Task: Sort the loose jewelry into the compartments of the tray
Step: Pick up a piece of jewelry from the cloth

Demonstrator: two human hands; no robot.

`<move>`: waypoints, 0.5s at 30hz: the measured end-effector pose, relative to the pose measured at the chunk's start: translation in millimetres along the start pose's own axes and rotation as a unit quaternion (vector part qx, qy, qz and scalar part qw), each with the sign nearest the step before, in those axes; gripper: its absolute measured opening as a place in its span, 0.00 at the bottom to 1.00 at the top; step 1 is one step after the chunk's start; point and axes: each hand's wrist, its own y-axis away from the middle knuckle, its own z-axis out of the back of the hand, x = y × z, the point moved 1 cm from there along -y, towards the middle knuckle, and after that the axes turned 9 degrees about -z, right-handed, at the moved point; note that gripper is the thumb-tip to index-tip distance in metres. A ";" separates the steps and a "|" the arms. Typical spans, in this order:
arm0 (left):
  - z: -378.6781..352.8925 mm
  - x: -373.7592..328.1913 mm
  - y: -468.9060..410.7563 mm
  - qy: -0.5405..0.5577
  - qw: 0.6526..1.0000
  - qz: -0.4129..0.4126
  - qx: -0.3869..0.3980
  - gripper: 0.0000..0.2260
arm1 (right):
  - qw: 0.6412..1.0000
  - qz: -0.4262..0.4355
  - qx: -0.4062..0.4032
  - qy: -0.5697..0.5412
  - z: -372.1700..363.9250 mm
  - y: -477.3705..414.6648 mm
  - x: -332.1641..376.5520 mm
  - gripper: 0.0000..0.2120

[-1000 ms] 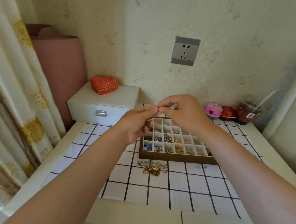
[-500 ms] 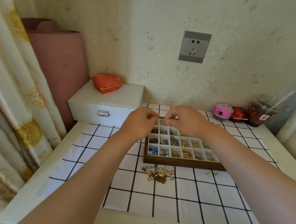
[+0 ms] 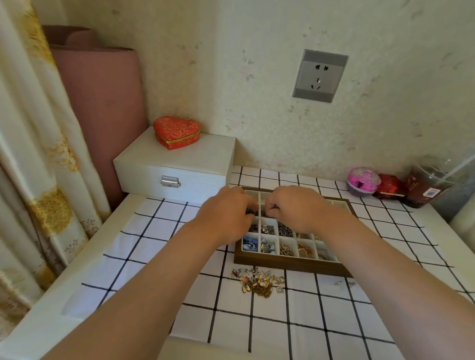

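Note:
A wooden tray [image 3: 292, 265] with white compartments lies on a checked cloth; several compartments hold rings, chains and blue pieces. My left hand [image 3: 226, 212] and my right hand [image 3: 295, 207] are side by side low over its upper-left compartments. Both have their fingers curled and pinched downward. Whatever they pinch is too small to make out, and the hands hide the compartments below them. A pile of loose jewelry [image 3: 258, 281] lies just in front of the tray, and two tiny pieces [image 3: 343, 283] sit further right.
A white latched box [image 3: 176, 171] with a red heart box [image 3: 176, 132] on it stands at the back left. A pink ball [image 3: 363, 181], a red packet [image 3: 390, 186] and a lidded cup [image 3: 426, 187] stand at the back right. A curtain [image 3: 26, 141] hangs at left.
Both hands have come down from chest height, where their fingertips met, and now rest low on the tray's upper-left compartments, slightly apart. The view has tilted downward.

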 end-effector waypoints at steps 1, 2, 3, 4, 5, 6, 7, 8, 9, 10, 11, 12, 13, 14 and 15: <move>-0.3 0.1 -0.2 -0.001 1.000 0.000 0.001 0.13 | 1.000 0.002 0.004 0.011 0.4 0.1 0.7 0.07; -0.5 0.3 -0.4 -0.002 1.000 0.000 0.001 0.13 | 1.000 0.004 0.009 0.020 1.0 0.7 1.2 0.07; -0.9 0.4 -0.7 -0.003 1.000 -0.001 0.000 0.13 | 1.000 0.005 0.011 0.027 2.1 1.5 1.6 0.06; -1.4 0.5 -0.9 -0.005 1.000 -0.002 0.000 0.13 | 0.999 0.006 0.007 0.036 3.8 2.3 1.8 0.07; -1.9 0.2 -0.9 -0.007 1.000 -0.004 -0.001 0.13 | 0.999 0.006 -0.001 0.048 5.4 2.7 1.9 0.08; -2.7 -0.3 -1.1 -0.009 1.000 -0.008 -0.001 0.13 | 0.998 0.007 -0.012 0.062 6.6 2.6 1.8 0.09; -3.7 -1.1 -1.2 -0.009 1.000 -0.012 0.000 0.14 | 0.997 0.009 -0.022 0.077 7.4 2.3 2.0 0.10; -4.7 -1.8 -1.3 -0.008 1.000 -0.015 0.002 0.14 | 0.995 0.012 -0.030 0.093 7.4 1.7 2.7 0.10; -5.6 -2.5 -1.5 -0.008 1.000 -0.017 0.004 0.14 | 0.993 0.015 -0.036 0.109 6.4 1.0 3.9 0.11; -6.4 -2.8 -1.8 -0.009 1.000 -0.018 0.005 0.14 | 0.991 0.017 -0.044 0.127 4.7 0.2 5.6 0.10; -6.9 -3.0 -2.1 -0.011 1.000 -0.018 0.006 0.14 | 0.988 0.018 -0.052 0.146 2.8 -0.4 7.5 0.10; -7.0 -2.9 -2.5 -0.013 1.000 -0.017 0.005 0.14 | 0.985 0.018 -0.058 0.162 1.8 -0.9 9.4 0.09; -7.1 -2.9 -2.7 -0.014 1.000 -0.016 0.006 0.14 | 0.983 0.016 -0.061 0.171 1.5 -0.8 10.9 0.08; -7.0 -2.9 -2.9 -0.016 1.000 -0.015 0.007 0.14 | 0.984 0.015 -0.060 0.169 1.7 -0.8 11.9 0.07; -6.8 -2.8 -2.9 -0.017 1.000 -0.015 0.008 0.14 | 0.986 0.014 -0.056 0.158 2.7 -0.5 12.4 0.08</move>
